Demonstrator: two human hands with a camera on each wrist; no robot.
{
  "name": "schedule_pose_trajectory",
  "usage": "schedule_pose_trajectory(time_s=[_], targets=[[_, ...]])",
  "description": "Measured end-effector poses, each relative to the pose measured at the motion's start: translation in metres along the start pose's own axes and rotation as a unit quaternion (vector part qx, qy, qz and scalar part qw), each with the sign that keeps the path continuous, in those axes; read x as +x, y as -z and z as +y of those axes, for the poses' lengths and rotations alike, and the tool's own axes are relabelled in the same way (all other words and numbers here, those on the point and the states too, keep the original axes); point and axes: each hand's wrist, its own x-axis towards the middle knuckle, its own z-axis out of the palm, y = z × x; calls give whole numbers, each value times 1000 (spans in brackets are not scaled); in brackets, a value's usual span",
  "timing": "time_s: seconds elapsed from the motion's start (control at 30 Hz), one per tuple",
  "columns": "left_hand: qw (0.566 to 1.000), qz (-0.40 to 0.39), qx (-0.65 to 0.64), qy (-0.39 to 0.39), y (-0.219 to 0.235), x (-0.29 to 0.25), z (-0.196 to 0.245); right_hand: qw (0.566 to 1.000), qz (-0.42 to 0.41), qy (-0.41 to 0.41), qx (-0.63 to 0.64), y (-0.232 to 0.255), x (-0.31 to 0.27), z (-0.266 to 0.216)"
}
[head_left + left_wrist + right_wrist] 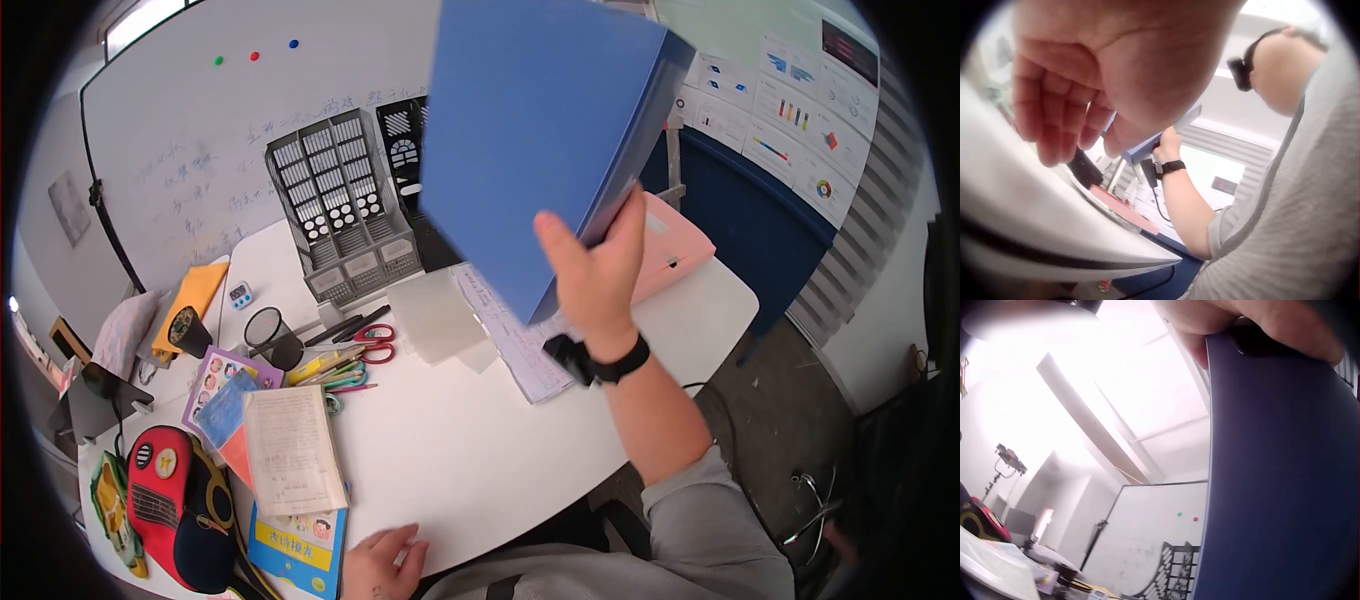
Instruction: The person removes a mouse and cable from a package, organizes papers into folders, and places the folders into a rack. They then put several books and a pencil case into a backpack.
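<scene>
A large blue file folder (540, 140) with a thick spine is raised over the right part of the white table. My right hand (600, 265) grips its lower corner, thumb on the broad face and fingers at the spine side. In the right wrist view the folder (1282, 475) fills the right half, with the gripping fingers along its top edge. My left hand (385, 565) is at the table's front edge beside a blue-and-yellow book (300, 550). The left wrist view shows this hand (1104, 81) holding nothing, fingers loosely bent.
A grey file rack (340, 210) stands at the back by the whiteboard. Papers (440, 315) and a pink folder (675, 245) lie on the table (430, 470). Red-handled scissors (375, 345), pens, a mesh cup (272, 338), a worn booklet (295, 450) and a red-and-navy bag (165, 490) are at left.
</scene>
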Motion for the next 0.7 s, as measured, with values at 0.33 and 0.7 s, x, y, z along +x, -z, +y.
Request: schedule_pose_trajectory(time_s=[0.33, 0.7], targets=[[985, 121, 50, -111, -25, -26, -37, 984, 20, 47, -171, -43, 100, 78], [993, 86, -7, -81, -18, -26, -36, 962, 18, 16, -274, -73, 134, 119]])
